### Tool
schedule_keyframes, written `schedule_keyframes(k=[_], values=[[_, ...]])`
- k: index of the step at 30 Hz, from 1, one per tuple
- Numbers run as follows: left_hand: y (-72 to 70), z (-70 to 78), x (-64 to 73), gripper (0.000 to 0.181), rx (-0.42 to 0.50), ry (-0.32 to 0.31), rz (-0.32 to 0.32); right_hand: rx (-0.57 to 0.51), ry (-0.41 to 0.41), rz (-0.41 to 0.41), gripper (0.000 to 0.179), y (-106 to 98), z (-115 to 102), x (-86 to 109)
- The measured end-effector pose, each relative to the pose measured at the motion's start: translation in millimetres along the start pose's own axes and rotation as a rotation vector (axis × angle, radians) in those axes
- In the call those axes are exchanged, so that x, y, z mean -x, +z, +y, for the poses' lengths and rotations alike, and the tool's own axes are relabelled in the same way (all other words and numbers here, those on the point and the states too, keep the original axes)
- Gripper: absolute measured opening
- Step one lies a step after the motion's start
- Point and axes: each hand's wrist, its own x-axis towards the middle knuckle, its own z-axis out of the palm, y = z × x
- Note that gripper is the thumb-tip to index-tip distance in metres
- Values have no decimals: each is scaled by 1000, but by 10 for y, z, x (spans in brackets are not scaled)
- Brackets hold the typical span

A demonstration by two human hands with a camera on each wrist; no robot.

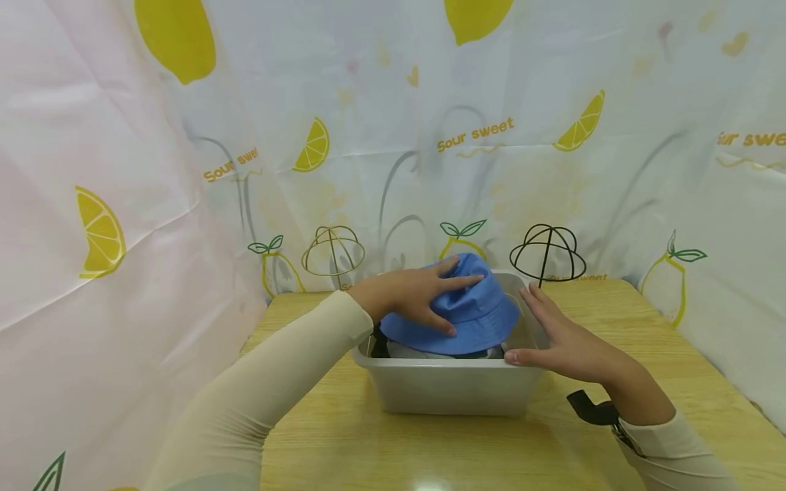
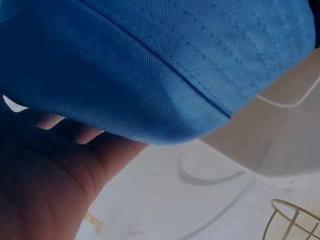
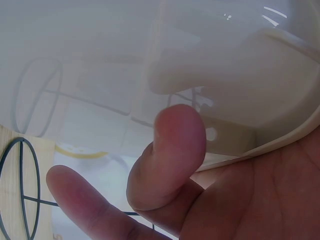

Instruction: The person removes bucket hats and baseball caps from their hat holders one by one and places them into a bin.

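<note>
A blue bucket hat (image 1: 488,310) sits tilted in a light grey plastic bin (image 1: 454,389), on top of grey and black things (image 1: 417,352) mostly hidden under its brim. My left hand (image 1: 414,290) lies over the hat's crown with fingers spread, the thumb low on the side near the brim. In the left wrist view, the fingers pass behind the blue cloth (image 2: 150,75). At the bin's right front corner, my right hand (image 1: 568,341) touches the rim, its thumb along the front edge and its fingers fairly straight beside the right wall.
Behind the bin stand a gold wire hat stand (image 1: 331,252) on the left and a black wire hat stand (image 1: 548,254) on the right. The wooden table (image 1: 319,429) meets a lemon-print curtain (image 1: 368,88) at the back and sides.
</note>
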Motion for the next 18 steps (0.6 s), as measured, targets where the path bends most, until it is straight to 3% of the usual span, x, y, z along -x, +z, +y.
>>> schedule_keyframes(k=[6,18], values=[[45,19,-66,104,10,-4,-66,-5,2,0,116,-4,-12,-1],[117,95,-95,100,-60,-6,-118,14,10,-1,116,-8,2,-5]])
